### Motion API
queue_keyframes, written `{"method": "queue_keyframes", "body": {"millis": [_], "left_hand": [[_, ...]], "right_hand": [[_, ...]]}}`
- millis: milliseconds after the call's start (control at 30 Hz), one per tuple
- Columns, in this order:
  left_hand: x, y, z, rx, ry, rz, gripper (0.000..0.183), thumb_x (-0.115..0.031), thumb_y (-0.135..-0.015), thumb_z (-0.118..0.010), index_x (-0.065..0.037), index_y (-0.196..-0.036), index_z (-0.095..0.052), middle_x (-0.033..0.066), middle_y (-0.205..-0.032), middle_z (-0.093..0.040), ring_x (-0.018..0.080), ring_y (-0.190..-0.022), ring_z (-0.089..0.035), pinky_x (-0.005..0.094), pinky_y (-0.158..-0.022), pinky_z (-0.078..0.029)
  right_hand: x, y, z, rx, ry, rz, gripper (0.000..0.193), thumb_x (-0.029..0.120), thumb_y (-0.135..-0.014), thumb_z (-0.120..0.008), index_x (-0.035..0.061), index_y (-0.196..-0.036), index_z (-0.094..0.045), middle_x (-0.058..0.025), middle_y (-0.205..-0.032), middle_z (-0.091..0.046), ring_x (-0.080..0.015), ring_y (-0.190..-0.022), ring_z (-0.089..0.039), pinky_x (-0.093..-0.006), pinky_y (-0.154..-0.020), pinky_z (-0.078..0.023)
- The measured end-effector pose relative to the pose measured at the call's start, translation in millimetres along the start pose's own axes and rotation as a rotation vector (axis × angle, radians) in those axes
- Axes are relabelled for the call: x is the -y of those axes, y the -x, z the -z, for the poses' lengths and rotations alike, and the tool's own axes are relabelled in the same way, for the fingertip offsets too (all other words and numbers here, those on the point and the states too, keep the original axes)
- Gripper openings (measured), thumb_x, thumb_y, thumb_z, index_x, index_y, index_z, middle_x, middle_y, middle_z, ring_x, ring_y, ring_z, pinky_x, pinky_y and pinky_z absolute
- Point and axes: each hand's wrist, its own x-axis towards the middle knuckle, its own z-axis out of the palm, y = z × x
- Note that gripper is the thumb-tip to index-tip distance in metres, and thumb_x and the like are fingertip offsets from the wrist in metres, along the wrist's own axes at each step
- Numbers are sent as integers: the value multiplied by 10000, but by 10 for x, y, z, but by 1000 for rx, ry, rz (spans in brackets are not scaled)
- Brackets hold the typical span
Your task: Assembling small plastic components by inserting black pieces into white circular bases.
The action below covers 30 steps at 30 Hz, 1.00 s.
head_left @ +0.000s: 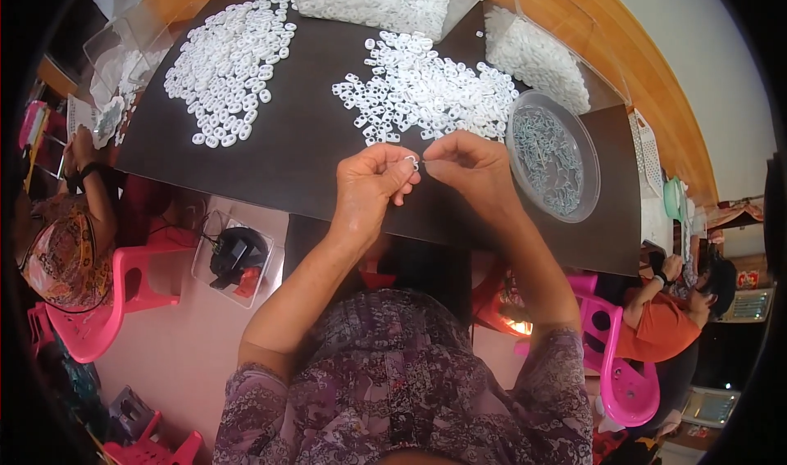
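- Left hand [361, 188]: thumb and fingers grip 1 small white piece [412, 163] over the table [320, 96]; steady hold advised.
- Right hand [474, 168]: fingertips pinched closed beside it; contents too small to confirm; square alignment advised.
- Metal pieces [545, 154]: within right-hand reach.

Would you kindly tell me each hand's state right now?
Left hand: closed, holding a small white piece.
Right hand: closed; anything held is too small to tell.

Heaped white parts [430, 84] and seated co-workers [660, 330] suggest a workshop.
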Motion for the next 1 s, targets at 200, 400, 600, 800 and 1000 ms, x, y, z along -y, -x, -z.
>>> {"method": "queue_keyframes", "body": {"millis": [200, 400, 600, 800, 1000], "left_hand": [[-66, 55, 9, 13, -177, -63, 102, -84, -865, -612, 4, -905, -644, 7, -727, -611, 47, -622, -510, 170, -534, -398], [-63, 73, 71, 17, -330, -151, 76, -68, -859, -600, -15, -886, -646, -17, -713, -584, 31, -629, -474, 169, -532, -362], [-73, 81, 82, 33, -368, -164, 71, -65, -860, -591, -18, -880, -641, -26, -709, -566, 33, -632, -455, 175, -536, -349], [-108, 94, 87, 46, -344, -143, 69, -27, -855, -565, -12, -865, -632, -21, -706, -558, 40, -649, -461, 186, -583, -377], [-82, 117, 98, 16, -449, -198, 59, -20, -854, -565, -4, -859, -621, -27, -716, -551, 50, -672, -482, 197, -617, -402]], "right_hand": [[42, -10, -63, 44, 12, -15, 135, -8, -772, -664, -1, -901, -626, -27, -836, -639, -77, -771, -588, -211, -709, -469], [68, -18, -92, 85, -20, -30, 137, -7, -774, -657, -6, -906, -620, -37, -846, -637, -81, -775, -588, -213, -711, -466], [97, -8, -86, 97, -57, -54, 143, 0, -774, -654, -10, -911, -614, -43, -847, -635, -82, -779, -585, -216, -705, -459], [109, -9, -128, 71, -94, -53, 128, 6, -768, -656, -7, -892, -628, -16, -797, -634, -52, -717, -572, -199, -657, -469], [83, -8, -162, 51, -60, -27, 132, 1, -765, -657, -12, -892, -624, -20, -798, -632, -57, -714, -572, -199, -652, -469]]}}
